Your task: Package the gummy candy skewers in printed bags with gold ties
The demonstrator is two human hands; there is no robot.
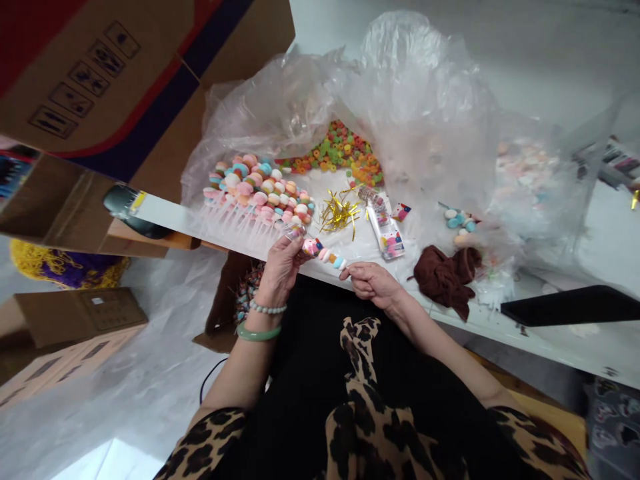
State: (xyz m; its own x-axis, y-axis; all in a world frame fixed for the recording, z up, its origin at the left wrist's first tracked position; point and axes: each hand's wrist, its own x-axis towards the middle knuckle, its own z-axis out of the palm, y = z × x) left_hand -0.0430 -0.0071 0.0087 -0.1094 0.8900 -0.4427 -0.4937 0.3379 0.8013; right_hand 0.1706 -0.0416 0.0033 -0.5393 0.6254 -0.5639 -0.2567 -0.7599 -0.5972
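Between my two hands stretches a candy skewer (334, 257) with pink, tan, blue and white pieces in a row. My left hand (285, 259) is closed round its left end, where a pink printed wrapper (312, 247) and some clear plastic show. My right hand (371, 280) pinches the other end, beside the white piece. Just beyond my left hand lies a pile of similar candy skewers (260, 190) with white sticks pointing towards me. Gold tinsel strips (340, 212) lie on the table past the skewer. Near them is a stack of printed clear wrappers (387, 230).
Clear plastic bags (425, 87) cover the back of the table, one with ring-shaped candies (345, 153). A brown cloth (445, 277) and a black phone-like slab (570, 305) lie to the right. Cardboard boxes (150, 80) stand at the left; a tape dispenser (133, 210) sits by the table's end.
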